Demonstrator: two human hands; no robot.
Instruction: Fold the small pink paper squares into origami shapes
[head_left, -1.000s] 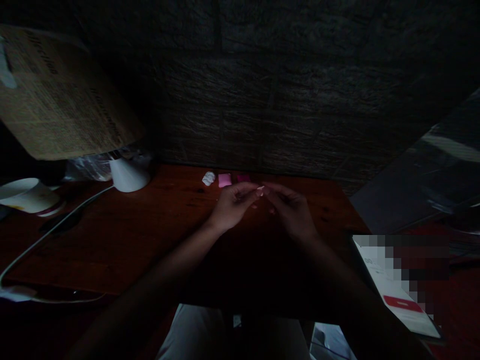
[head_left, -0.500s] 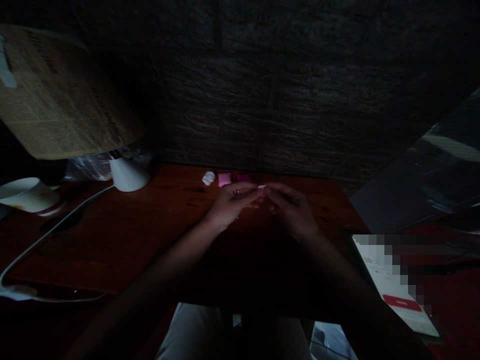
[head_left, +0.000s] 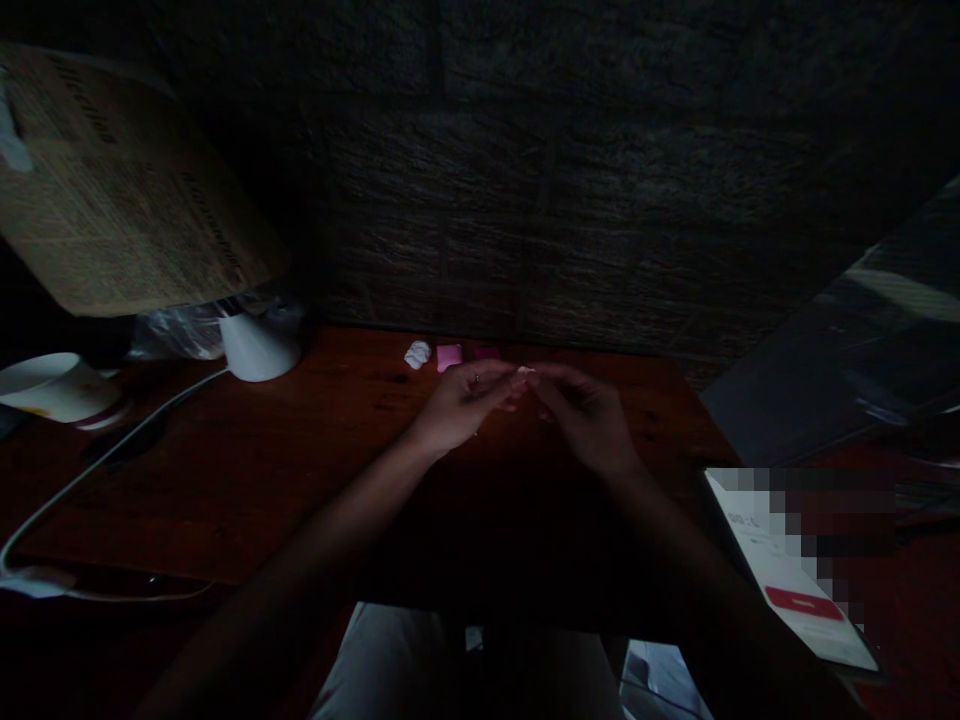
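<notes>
Between the fingertips of both hands is a small pale pink piece (head_left: 526, 371), apparently soft like modelling clay; its shape is mostly covered. My left hand (head_left: 466, 402) pinches it from the left with thumb and forefinger. From the right, my right hand (head_left: 586, 412) closes thumb and forefinger on the same piece. Just beyond the hands, a crumpled white lump (head_left: 417, 354) lies on the wooden table (head_left: 300, 470). Beside it sit a pink square piece (head_left: 449, 357) and a dark magenta piece (head_left: 487, 353), the latter partly behind my left fingers.
At the left stand a lamp with a white base (head_left: 259, 350) and a printed shade (head_left: 127, 190), plus a paper cup (head_left: 60, 388). A white cable (head_left: 127, 440) crosses the table there. A lit tablet-like screen (head_left: 787, 570) is at the right. Behind rises a dark brick wall (head_left: 540, 200).
My left hand's fingers have curled further beneath the pale pink piece, and both hands have shifted slightly. The pieces on the table stay where they were.
</notes>
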